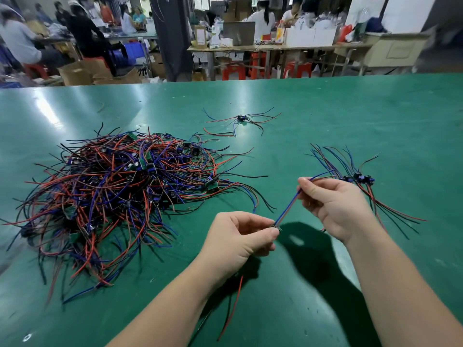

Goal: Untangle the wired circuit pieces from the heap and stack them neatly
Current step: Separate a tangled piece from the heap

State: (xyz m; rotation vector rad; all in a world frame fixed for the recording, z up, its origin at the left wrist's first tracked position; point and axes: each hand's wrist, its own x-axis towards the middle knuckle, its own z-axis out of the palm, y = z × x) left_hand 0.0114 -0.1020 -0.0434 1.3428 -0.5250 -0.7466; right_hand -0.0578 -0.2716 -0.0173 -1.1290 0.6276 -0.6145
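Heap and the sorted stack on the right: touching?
Apart. The head view shows a strip of bare green table between the heap and the stack.

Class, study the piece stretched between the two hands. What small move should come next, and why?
Probably lay the held piece onto the small stack beside the right hand. Its wires run straight from the left hand to the right, clear of the heap, and the stack lies just beyond.
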